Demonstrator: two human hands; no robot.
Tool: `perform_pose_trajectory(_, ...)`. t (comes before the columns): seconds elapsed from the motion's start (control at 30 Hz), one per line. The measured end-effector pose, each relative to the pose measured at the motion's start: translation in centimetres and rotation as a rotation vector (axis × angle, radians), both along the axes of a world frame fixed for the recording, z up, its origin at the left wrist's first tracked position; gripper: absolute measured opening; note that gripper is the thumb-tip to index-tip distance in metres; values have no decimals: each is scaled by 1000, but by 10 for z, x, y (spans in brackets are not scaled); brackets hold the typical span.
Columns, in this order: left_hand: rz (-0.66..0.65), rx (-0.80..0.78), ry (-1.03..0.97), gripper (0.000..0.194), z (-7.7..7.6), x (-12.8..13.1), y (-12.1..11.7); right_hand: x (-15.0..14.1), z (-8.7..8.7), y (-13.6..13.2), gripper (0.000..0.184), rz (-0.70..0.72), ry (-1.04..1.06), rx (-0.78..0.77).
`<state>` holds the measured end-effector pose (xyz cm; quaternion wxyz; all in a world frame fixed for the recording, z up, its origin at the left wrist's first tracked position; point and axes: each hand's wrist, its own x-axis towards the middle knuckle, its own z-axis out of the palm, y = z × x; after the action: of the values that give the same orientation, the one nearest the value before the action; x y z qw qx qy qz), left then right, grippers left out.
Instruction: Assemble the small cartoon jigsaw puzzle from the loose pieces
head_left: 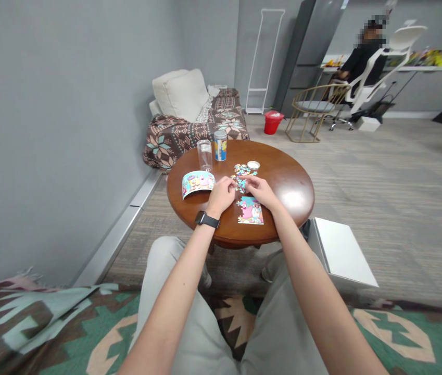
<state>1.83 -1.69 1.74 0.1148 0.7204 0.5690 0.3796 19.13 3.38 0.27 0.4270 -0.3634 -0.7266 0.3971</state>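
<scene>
The left hand (221, 196) and right hand (259, 190) curl over jigsaw pieces (243, 170) on a wooden table (285, 174). Whether either pinches a piece cannot be told.

You had bright, even light from above | glare on the table (294, 200) | shadows were faint | the wall (68, 130) bowed at your frame's edge

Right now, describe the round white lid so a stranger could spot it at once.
On the round wooden table, find the loose jigsaw pieces. The small white lid sits just beyond them, right of the blue-labelled can, the only plain white thing there.
</scene>
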Motion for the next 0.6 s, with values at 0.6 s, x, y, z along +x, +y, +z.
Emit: perform_pose_trajectory(0.6, -27, -79, -31, 26, -3, 0, 0, 1, 1, -2, 23, 91, -27, -56)
